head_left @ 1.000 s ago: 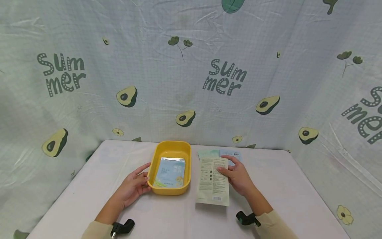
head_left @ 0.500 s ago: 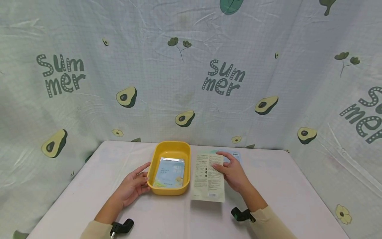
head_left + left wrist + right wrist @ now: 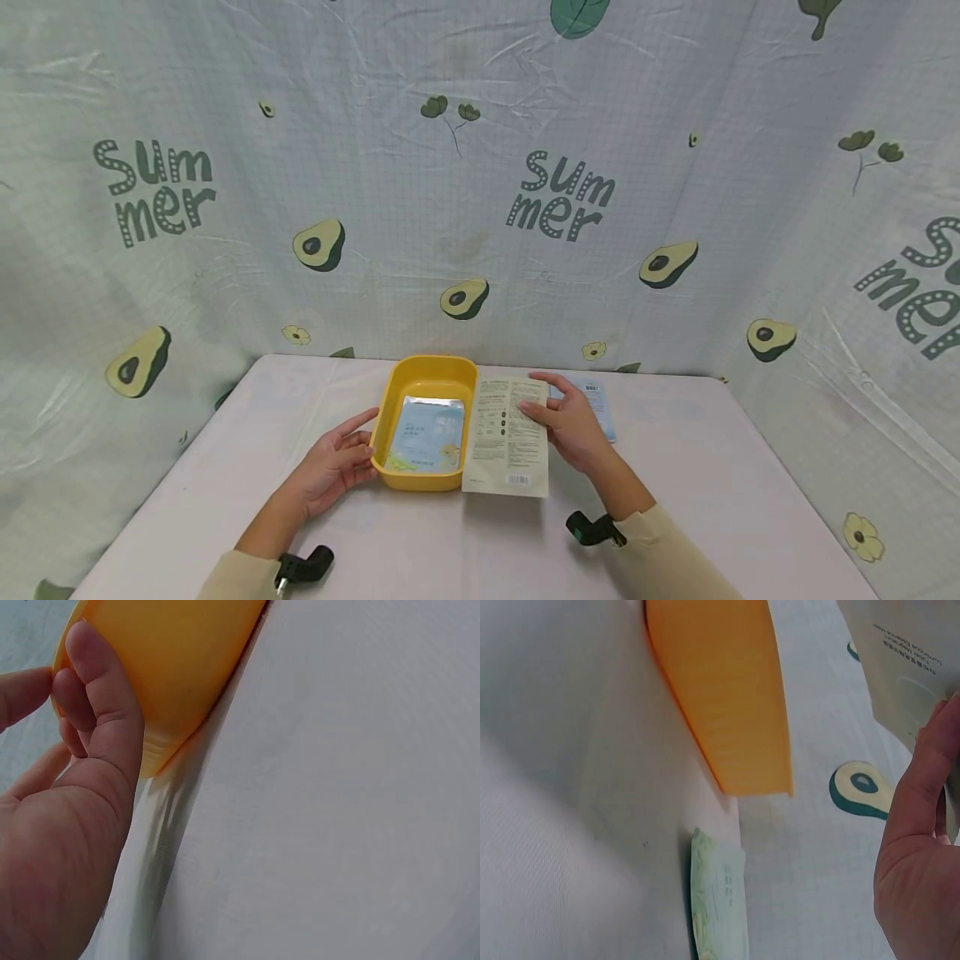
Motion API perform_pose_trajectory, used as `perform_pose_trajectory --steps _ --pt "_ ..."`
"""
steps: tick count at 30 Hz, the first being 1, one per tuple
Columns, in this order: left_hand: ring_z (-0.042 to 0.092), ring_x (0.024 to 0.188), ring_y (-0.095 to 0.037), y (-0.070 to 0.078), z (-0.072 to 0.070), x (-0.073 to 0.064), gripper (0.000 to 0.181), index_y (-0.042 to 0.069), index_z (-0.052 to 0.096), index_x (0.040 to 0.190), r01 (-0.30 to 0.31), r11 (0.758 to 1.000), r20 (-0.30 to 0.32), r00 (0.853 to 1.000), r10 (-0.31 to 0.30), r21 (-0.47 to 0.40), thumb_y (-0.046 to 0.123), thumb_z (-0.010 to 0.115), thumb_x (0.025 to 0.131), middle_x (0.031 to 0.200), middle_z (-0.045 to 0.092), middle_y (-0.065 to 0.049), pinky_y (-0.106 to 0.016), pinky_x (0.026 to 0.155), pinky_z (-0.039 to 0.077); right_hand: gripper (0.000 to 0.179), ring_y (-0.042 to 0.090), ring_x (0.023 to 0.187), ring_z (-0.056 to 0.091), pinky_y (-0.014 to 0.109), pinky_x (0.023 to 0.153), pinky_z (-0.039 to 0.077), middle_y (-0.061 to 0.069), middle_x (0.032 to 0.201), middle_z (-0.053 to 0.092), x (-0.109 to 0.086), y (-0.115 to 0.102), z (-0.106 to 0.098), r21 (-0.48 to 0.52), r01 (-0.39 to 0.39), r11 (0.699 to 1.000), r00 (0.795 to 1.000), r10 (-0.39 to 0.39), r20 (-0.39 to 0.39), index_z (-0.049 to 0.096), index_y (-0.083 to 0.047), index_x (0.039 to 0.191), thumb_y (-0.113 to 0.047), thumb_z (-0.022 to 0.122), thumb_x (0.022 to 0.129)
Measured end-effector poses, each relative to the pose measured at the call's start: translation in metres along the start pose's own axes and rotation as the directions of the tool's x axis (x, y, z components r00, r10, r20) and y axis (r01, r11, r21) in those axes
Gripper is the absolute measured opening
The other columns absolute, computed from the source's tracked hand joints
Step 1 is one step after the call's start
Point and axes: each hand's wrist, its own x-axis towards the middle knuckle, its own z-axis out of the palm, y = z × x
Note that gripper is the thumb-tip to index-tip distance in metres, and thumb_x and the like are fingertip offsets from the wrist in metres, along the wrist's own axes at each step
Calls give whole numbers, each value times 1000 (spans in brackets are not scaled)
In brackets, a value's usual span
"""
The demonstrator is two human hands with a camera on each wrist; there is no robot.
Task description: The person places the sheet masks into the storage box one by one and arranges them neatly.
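A pale cream sheet mask packet (image 3: 506, 437), with printed text and a barcode, is pinched at its upper right edge by my right hand (image 3: 573, 425), thumb on the near face. It is tilted above the table and overlaps the right side of the yellow tray (image 3: 423, 482). My left hand (image 3: 336, 468) rests its fingertips against the tray's left rim; in the left wrist view the bent fingers (image 3: 105, 697) touch the outer wall. A light blue mask packet (image 3: 427, 437) lies flat inside the tray.
Behind the right hand, another blue packet (image 3: 600, 404) lies on the white table (image 3: 712, 483). A pale green packet (image 3: 721, 900) shows on the table in the right wrist view; in the head view it is hidden. A printed cloth (image 3: 375, 183) hangs behind.
My right hand has moved left with the cream packet, from beside the tray to over its right rim. More of the blue packet behind it now shows. The left hand and tray have stayed put.
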Motion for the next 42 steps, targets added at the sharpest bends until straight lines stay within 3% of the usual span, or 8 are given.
perform_pose_trajectory --steps 11,16,35,42 --pt "67 94 -16 3 -3 0 80 11 14 165 2 999 49 999 -4 38 2 59 100 111 57 -1 -29 86 61 65 27 99 75 41 79 63 18 131 69 13 5 15 15 -11 1000 1000 12 -12 45 -17 148 -10 75 92" --pt "67 95 -17 5 -3 -1 80 12 14 165 12 999 49 999 -14 38 3 60 100 112 57 -2 -30 87 61 64 26 99 75 39 79 63 19 131 68 19 7 20 17 -1 1000 1000 1 -11 43 -12 150 -8 72 93" --pt "67 93 -16 6 -3 -2 81 12 13 165 22 1000 48 999 -23 20 3 60 100 110 57 0 -29 86 61 58 26 97 75 37 75 64 18 127 71 49 14 43 -4 11 1000 1000 -11 -8 49 -15 145 -12 74 93" --pt "68 93 -16 6 -4 -2 80 13 13 165 18 1000 47 999 -18 17 3 59 101 111 58 0 -30 86 61 57 25 96 76 35 74 63 18 127 70 59 13 52 33 -15 999 1000 16 -16 49 -16 145 -11 73 94"
